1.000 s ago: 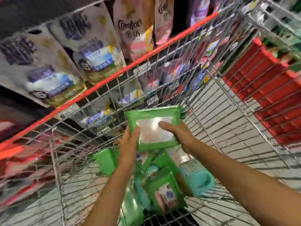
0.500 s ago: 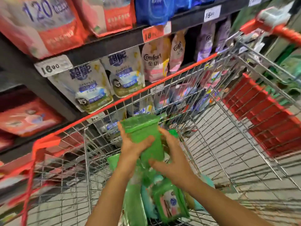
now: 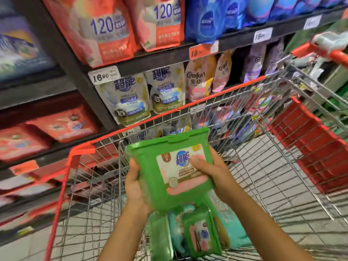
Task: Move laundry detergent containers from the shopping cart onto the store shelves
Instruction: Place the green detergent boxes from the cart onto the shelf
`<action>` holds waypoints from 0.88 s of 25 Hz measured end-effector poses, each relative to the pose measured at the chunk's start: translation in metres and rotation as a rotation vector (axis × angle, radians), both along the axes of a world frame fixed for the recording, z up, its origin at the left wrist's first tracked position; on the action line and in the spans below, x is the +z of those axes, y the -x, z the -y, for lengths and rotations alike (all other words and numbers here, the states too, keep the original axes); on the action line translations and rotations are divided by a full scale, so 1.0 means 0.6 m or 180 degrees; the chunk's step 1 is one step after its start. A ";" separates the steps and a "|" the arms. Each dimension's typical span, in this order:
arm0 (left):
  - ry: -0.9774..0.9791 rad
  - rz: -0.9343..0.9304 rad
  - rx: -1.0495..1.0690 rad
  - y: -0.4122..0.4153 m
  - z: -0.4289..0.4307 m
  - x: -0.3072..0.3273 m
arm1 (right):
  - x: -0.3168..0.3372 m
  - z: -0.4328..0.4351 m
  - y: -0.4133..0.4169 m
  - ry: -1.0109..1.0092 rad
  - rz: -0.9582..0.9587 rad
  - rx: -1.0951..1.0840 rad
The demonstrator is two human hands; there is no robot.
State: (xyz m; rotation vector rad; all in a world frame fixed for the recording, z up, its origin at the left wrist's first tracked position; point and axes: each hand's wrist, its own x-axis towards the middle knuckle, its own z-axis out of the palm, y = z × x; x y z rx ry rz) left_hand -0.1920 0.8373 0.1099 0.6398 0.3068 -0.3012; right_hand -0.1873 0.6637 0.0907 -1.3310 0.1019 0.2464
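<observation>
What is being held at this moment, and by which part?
Both hands hold the green detergent container above the shopping cart. The left hand has its grip on the left edge; the right hand grips the right edge, thumb across the label.

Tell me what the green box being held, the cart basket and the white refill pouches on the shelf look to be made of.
Green box: likely rigid moulded plastic, slightly translucent, with a hinged lid lip and a glossy printed label.
Cart basket: welded metal wire, shiny plated finish; orange-red rim trim looks plastic.
White refill pouches: flexible glossy film, judging by soft bulging shapes and highlights.
</observation>
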 end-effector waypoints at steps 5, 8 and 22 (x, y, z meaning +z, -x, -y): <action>-0.1914 0.0513 0.0304 0.055 -0.026 0.029 | 0.025 -0.032 0.026 -0.0137 0.0489 -0.0532; -0.2090 0.0531 0.0937 0.113 -0.036 0.033 | 0.050 -0.065 0.038 0.0029 0.0649 -0.0102; -0.2130 0.0378 0.3017 0.439 -0.357 0.088 | 0.127 -0.479 0.230 -0.0093 0.1323 0.1897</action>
